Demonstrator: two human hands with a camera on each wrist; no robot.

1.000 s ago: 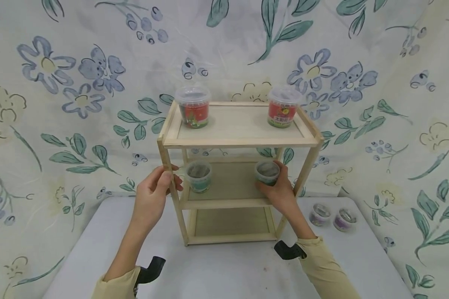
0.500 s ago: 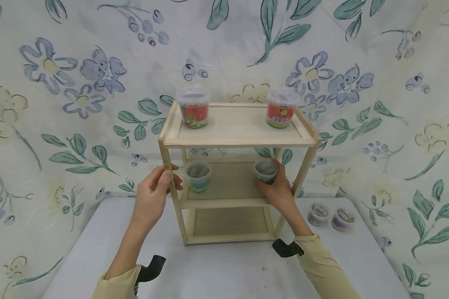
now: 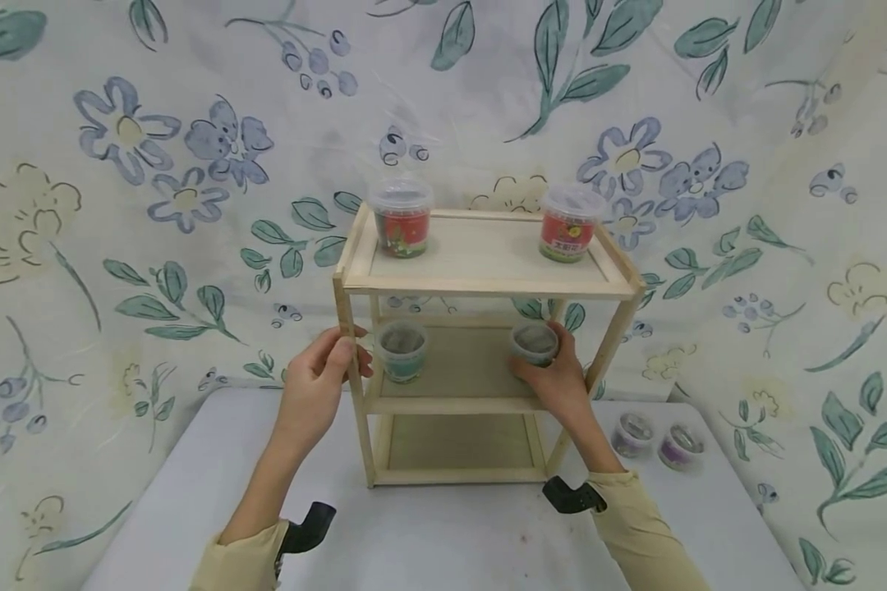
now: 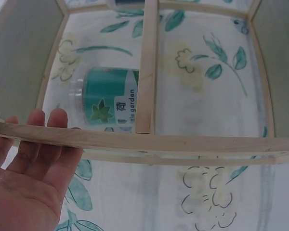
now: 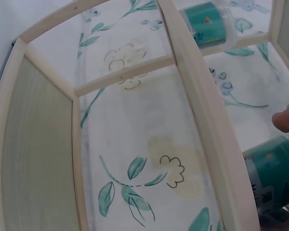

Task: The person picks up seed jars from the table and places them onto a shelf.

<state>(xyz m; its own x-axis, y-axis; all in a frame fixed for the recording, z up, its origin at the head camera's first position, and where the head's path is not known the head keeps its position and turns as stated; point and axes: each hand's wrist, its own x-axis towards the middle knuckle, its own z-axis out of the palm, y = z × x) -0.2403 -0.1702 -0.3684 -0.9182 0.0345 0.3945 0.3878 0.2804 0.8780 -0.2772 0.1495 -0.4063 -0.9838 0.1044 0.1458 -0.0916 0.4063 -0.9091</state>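
A three-tier wooden shelf (image 3: 488,405) stands on the white table. My left hand (image 3: 318,386) grips its front left post (image 4: 101,139), fingers curled over the wood. On the middle tier, my right hand (image 3: 558,377) holds a clear plastic cup with a green label (image 3: 535,349) near the right side; in the right wrist view only the thumb (image 5: 286,120) and a little of the hand show beside that cup. A second green-labelled cup (image 3: 402,353) sits at the left of the same tier, just right of my left fingers. Both cups look dark inside through the top.
Two lidded cups with red labels stand on the top tier, one left (image 3: 402,226) and one right (image 3: 569,226). Two purple-labelled cups, a nearer-in one (image 3: 633,435) and an outer one (image 3: 682,447), sit on the table (image 3: 443,542) right of the shelf. Floral cloth (image 3: 214,271) hangs behind.
The head view has shifted slightly, so the whole scene sits a little further right and lower. Both hands keep their places on the post and the cup.
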